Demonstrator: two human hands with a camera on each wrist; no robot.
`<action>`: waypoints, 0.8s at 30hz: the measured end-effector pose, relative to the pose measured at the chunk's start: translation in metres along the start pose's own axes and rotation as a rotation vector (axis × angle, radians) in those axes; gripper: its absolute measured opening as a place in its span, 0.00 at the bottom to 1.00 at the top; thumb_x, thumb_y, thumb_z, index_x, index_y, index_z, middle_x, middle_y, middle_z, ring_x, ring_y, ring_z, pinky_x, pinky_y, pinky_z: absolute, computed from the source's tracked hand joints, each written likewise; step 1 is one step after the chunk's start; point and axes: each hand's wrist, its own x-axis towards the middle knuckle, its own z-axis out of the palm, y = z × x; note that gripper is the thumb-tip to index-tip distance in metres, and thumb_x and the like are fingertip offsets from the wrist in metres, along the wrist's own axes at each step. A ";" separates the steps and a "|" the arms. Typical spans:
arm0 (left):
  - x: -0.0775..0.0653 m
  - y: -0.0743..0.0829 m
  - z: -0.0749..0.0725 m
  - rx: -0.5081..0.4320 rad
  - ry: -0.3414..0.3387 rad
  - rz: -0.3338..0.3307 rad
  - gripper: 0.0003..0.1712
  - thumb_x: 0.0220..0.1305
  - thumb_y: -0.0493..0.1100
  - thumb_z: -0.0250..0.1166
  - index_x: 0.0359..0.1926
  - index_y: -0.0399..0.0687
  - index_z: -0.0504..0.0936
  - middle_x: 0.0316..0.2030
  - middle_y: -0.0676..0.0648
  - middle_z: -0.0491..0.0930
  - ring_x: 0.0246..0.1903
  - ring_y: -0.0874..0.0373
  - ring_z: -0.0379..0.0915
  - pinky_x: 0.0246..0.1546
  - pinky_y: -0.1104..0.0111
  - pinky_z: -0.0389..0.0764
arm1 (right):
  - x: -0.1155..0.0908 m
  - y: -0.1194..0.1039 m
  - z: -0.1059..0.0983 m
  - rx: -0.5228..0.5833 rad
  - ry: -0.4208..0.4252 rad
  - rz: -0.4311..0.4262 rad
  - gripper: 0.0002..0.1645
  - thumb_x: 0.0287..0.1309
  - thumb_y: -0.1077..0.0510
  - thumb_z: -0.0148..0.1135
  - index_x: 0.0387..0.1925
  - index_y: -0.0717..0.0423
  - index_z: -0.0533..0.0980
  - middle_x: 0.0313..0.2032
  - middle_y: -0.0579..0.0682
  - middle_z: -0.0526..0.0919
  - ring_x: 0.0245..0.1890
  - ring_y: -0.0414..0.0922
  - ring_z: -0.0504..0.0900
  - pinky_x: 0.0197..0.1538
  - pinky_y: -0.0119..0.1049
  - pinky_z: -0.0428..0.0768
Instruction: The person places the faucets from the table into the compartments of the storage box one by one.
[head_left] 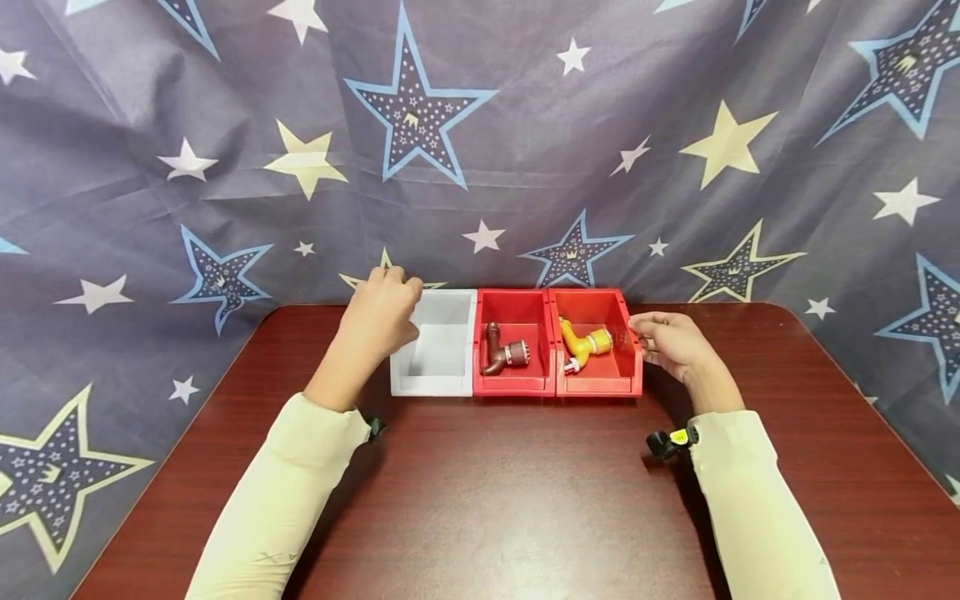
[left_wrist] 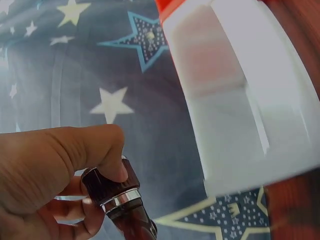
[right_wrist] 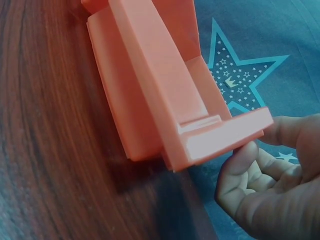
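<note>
In the left wrist view my left hand (left_wrist: 55,175) grips a dark brown tap (left_wrist: 120,192) by its ribbed, silver-banded end; the head view hides this tap behind the hand. That hand is held at the left side of a white bin (head_left: 432,386). My right hand (head_left: 672,346) pinches the right wall of an orange-red bin (head_left: 600,386) between thumb and fingers. Inside that bin lies a yellow plastic tap (head_left: 587,343). A brown plastic tap (head_left: 504,350) rests in the red bin (head_left: 513,386) in the middle.
The three bins stand side by side at the back of a dark reddish-brown table (head_left: 510,492). Right behind them hangs a grey-blue curtain (head_left: 540,108) patterned with stars.
</note>
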 end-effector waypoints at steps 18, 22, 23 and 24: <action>0.021 0.042 0.007 0.029 -0.058 0.050 0.21 0.42 0.39 0.77 0.40 0.39 0.82 0.37 0.38 0.78 0.39 0.37 0.75 0.34 0.48 0.82 | 0.001 0.002 -0.001 -0.006 0.009 -0.010 0.21 0.74 0.61 0.52 0.61 0.72 0.68 0.31 0.42 0.82 0.26 0.37 0.78 0.35 0.30 0.82; 0.024 0.048 0.011 0.000 -0.060 0.062 0.17 0.41 0.39 0.76 0.35 0.42 0.80 0.34 0.40 0.77 0.37 0.39 0.74 0.31 0.51 0.80 | 0.001 0.002 -0.002 0.005 0.000 -0.011 0.22 0.74 0.61 0.53 0.61 0.73 0.67 0.31 0.42 0.82 0.26 0.36 0.78 0.34 0.30 0.82; 0.024 0.049 0.011 -0.006 -0.061 0.064 0.17 0.41 0.39 0.76 0.34 0.43 0.80 0.33 0.41 0.76 0.36 0.39 0.74 0.31 0.51 0.80 | 0.001 0.002 -0.002 0.007 0.000 -0.012 0.22 0.74 0.61 0.53 0.61 0.73 0.67 0.31 0.42 0.82 0.26 0.36 0.78 0.34 0.30 0.82; 0.025 0.050 0.012 -0.009 -0.063 0.066 0.17 0.41 0.39 0.76 0.33 0.43 0.80 0.33 0.41 0.76 0.36 0.39 0.74 0.31 0.51 0.80 | 0.001 0.002 -0.002 0.008 0.003 -0.011 0.22 0.74 0.61 0.53 0.61 0.73 0.68 0.31 0.42 0.82 0.25 0.36 0.78 0.34 0.30 0.82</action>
